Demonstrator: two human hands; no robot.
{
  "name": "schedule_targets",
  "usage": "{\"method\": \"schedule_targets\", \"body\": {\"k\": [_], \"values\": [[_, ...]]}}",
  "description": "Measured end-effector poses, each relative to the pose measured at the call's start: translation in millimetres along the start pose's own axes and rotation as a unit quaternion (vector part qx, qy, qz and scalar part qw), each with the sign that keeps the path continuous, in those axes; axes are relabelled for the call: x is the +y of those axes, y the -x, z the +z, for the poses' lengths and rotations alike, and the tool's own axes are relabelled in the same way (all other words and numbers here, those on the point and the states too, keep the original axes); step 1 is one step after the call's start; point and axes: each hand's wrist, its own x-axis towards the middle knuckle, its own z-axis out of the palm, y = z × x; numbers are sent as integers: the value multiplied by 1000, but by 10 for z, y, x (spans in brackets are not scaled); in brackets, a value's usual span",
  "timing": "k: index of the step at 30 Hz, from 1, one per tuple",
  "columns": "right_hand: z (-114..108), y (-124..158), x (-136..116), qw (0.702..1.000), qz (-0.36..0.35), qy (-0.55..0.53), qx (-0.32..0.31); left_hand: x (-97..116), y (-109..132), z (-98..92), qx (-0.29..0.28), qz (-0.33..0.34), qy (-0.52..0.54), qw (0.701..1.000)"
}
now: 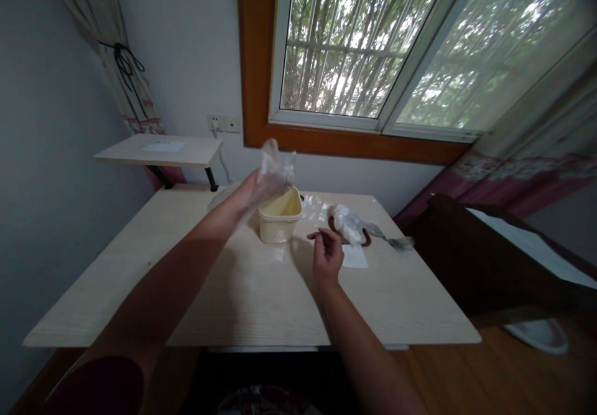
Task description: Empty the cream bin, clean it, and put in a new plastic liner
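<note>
My left hand (267, 183) is raised above the far side of the table, blurred and partly covered by a crumpled clear plastic bag (276, 161) that it grips. Just below it stands a cream-coloured plastic bin (280, 225) with a ribbed wall, open at the top. To the right of the bin, my right hand (328, 253) hovers over the table with its fingers loosely bent and apart, holding nothing visible. Beyond that hand lies a bunched clear plastic bag (349, 223) on top of a brown curved object (366, 238).
The pale wooden table (275, 303) carries a small raised shelf (196, 150) at its left back, with a paper on it. A white sheet (355, 257) lies near the right hand. Behind are a wall socket (224, 124) and a window; dark furniture (448, 247) stands at the right.
</note>
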Motion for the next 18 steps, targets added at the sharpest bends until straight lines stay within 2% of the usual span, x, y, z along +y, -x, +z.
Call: {"method": "schedule_targets", "body": {"k": [1,3,6,9,13,16,18], "values": [[-2,-68,-15,1000,-1,13,2,-45,25,9,-13,-1,-52,999],[0,-236,-74,998,-22,47,-18,-79,88,8,-39,30,-228,973],[31,-522,-218,989,-57,93,-105,-39,156,-12,-74,93,-379,918],[91,-782,-377,972,-81,125,-181,-6,170,-31,-106,116,-423,892],[177,-1028,-529,948,-91,130,-276,-48,174,-33,-118,111,-425,890],[225,-1140,-561,926,-78,145,-341,-97,175,-20,-131,101,-435,885],[249,-1184,-542,918,-69,152,-360,-124,167,-20,-148,111,-451,873]]}}
